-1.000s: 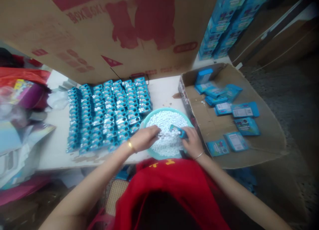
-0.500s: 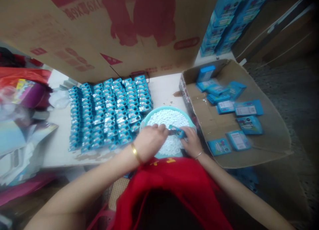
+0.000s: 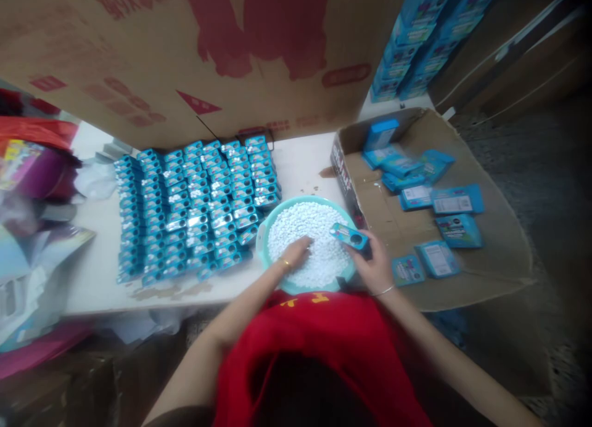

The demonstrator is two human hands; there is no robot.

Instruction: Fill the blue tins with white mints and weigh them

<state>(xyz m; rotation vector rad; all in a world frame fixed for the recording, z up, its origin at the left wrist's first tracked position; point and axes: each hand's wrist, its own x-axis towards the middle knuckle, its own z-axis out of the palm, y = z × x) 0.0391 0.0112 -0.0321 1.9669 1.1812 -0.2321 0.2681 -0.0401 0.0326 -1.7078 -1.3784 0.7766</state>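
My right hand (image 3: 377, 264) is closed around a small blue box (image 3: 348, 235) with a dark round hole on its face, held tilted over the right rim of a turquoise bowl (image 3: 263, 241). White pellets (image 3: 319, 230) fill the bowl. My left hand (image 3: 296, 254) reaches into these pellets from the left side, its fingertips sunk among them, so whether it grips any is hidden. Left of the bowl stand rows of similar small blue boxes (image 3: 198, 211), packed close together.
To the right is an open cardboard carton (image 3: 383, 214) with several blue packets (image 3: 439, 257) inside. A large printed cardboard box (image 3: 152, 57) stands behind the white table (image 3: 300, 162). Stacked blue packages (image 3: 407, 51) rise at the back right. Plastic-wrapped items (image 3: 41, 174) crowd the left.
My left hand has left the small blue box and moved down into the white pellets. My right hand has shifted slightly right and turned the box so its holed face shows.
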